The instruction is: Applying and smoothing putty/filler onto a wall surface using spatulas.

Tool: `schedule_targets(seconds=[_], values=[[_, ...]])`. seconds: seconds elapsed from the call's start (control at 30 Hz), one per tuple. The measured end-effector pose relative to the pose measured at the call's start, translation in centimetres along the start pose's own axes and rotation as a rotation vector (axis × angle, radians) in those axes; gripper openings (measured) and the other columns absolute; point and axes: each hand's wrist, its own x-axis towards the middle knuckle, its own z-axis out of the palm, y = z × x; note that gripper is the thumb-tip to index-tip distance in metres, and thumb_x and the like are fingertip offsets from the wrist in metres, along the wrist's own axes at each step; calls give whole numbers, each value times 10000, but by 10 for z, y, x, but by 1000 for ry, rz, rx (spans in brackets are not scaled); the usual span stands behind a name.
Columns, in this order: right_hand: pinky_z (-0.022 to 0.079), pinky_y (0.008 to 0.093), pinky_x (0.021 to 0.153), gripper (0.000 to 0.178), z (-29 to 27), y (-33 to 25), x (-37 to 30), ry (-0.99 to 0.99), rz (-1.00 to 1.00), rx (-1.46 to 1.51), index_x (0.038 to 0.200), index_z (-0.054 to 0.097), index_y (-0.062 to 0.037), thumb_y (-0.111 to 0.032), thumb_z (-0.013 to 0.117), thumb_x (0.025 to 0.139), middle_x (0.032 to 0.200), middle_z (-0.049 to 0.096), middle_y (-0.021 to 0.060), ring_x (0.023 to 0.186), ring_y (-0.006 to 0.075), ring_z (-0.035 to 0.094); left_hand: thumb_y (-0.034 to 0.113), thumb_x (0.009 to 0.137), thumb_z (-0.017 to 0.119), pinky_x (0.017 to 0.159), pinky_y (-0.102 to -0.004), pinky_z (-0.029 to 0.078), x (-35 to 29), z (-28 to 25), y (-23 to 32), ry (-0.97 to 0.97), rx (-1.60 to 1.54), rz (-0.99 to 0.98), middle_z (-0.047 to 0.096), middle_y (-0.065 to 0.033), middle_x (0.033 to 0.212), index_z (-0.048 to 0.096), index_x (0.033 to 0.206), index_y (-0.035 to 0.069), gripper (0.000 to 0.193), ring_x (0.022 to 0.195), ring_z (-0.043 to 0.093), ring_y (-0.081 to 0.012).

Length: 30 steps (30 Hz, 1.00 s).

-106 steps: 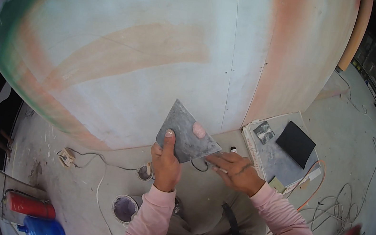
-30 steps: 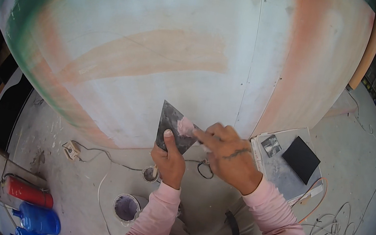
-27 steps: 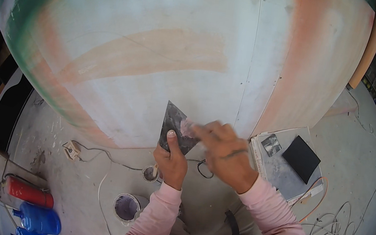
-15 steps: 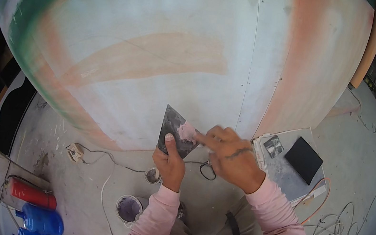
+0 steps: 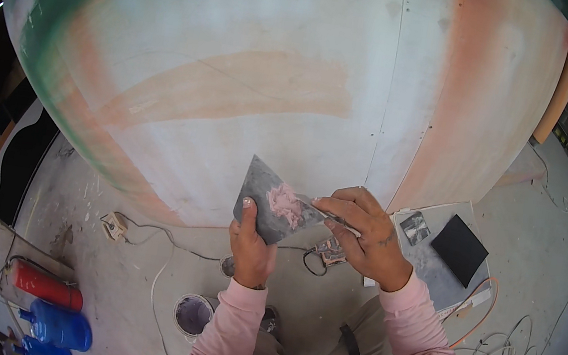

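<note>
My left hand [image 5: 252, 249] grips a dark grey flat plate [image 5: 258, 183] from its near edge, thumb on top. A lump of soft pink putty [image 5: 284, 205] is smeared on the plate's middle. From the right, my right hand [image 5: 372, 235] holds a thin putty knife [image 5: 339, 221], fingers stretched along it. Its blade lies at the plate's right side, beside the putty; fingers hide part of the knife. Beyond both hands rises a large curved white panel [image 5: 233, 123] with orange and green bands.
On the floor stand a bucket [image 5: 179, 306] of purplish paste and a small cup [image 5: 227, 265]. At right, a black sheet [image 5: 459, 250] lies on a board [image 5: 431, 280] near looped cables [image 5: 508, 348]. A red extinguisher [image 5: 45, 285] and blue water bottles [image 5: 62, 326] lie at left.
My right hand has drawn back right and turned, with the knife now showing more plainly. The putty looks more spread on the plate. A sander-like object shows behind my right hand.
</note>
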Motion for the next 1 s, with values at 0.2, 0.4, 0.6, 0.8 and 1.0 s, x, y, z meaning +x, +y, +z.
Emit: schedule_targets(seconds=[0.2,0.4,0.6,0.8,1.0], values=[[513,426,866,488,13,-3,-1,-81,5,258,1288,542,-100,6,694,837,1161,600,142,1047,357,596,329,1026,581,894,-379,540,-5,-6,10,-34,-59,-89,681,-94,1140,615,1207,14,365,1008,668,-202],[521,441,876,630,9,8,-6,-188,-83,67,1313,491,-114,-2,764,756,1237,562,156,1099,368,573,321,1024,585,897,-378,542,-10,-3,18,-76,-84,-112,684,-96,1132,618,1203,8,363,1002,674,-205],[535,405,859,694,-6,16,-11,-218,-99,-239,1275,548,-157,38,748,640,1210,587,95,1038,329,583,356,1039,536,940,-404,518,-11,-9,13,-116,-108,-184,668,-102,1173,579,1267,20,408,1064,655,-239],[507,369,843,469,-32,24,-25,-192,25,-385,1254,580,-129,-51,672,801,1088,613,89,929,274,578,368,1041,533,919,-388,530,-12,-7,19,-182,-125,-191,671,-90,1131,574,1262,24,412,1021,660,-222],[439,296,935,393,-28,-8,-18,-193,509,677,1368,493,4,-155,554,1014,1168,610,80,1055,129,537,355,1042,550,824,-342,542,-14,-3,14,-232,32,-164,685,-81,1093,607,1205,-1,396,929,660,-177]])
